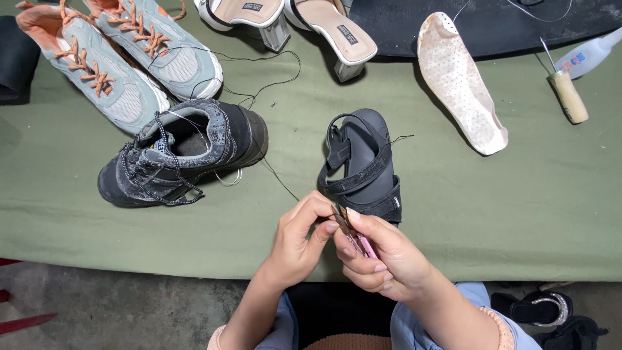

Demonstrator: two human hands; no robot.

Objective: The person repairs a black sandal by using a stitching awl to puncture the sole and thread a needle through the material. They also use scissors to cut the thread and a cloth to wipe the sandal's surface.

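Note:
My right hand [382, 256] grips a small pink-handled thread snipper [355, 238] with its blades pointing up. My left hand [301, 238] pinches something thin, probably a black thread, right at the blade tips. Both hands meet just at the near edge of the green-covered table [518, 214]. A black strappy sandal [363, 165] lies directly beyond the hands, its toe end partly hidden by my fingers. A black thread [278, 175] trails across the cloth from the worn black work shoe [184, 152] toward my hands.
Two grey-green sneakers with orange laces [123, 58] and two white block-heel sandals [291, 19] lie at the back. A beige insole [460, 81], a wooden-handled awl [567, 94] and a glue bottle [593, 55] are at the right. Black sandals [544, 311] lie on the floor.

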